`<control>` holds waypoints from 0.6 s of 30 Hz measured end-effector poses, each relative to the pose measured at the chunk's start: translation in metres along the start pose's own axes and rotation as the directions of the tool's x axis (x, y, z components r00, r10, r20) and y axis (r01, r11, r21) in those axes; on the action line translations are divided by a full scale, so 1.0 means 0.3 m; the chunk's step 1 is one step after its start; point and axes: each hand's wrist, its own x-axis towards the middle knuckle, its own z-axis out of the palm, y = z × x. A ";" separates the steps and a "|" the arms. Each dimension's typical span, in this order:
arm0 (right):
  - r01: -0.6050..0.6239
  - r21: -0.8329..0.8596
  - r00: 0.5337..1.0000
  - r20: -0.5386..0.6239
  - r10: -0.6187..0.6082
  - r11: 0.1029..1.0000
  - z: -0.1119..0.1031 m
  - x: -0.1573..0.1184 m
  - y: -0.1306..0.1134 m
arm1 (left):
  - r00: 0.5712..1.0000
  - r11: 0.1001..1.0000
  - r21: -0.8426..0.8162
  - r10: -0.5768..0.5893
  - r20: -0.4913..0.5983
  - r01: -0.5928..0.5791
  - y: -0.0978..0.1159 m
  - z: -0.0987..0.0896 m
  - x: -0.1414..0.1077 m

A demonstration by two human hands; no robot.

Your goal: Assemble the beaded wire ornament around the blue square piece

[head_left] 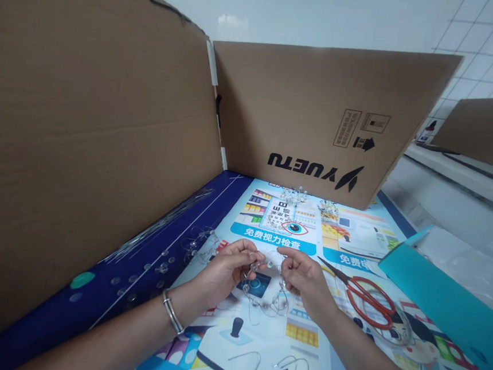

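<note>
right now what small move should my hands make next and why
Probably ease your left hand and right hand slightly apart, since the clear suction cups hanging below them look tangled on thin wire, and a gentle pull should show which strand to free.

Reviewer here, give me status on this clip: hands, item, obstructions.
Left hand and right hand pinching clear suction cups on thin wire. Red-handled scissors lie to the right, not touching.
</note>
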 end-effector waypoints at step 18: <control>0.009 -0.020 1.000 -0.012 -0.009 1.000 -0.014 0.003 0.007 | 1.000 1.000 -0.026 -0.001 0.016 0.001 -0.009 0.015 -0.013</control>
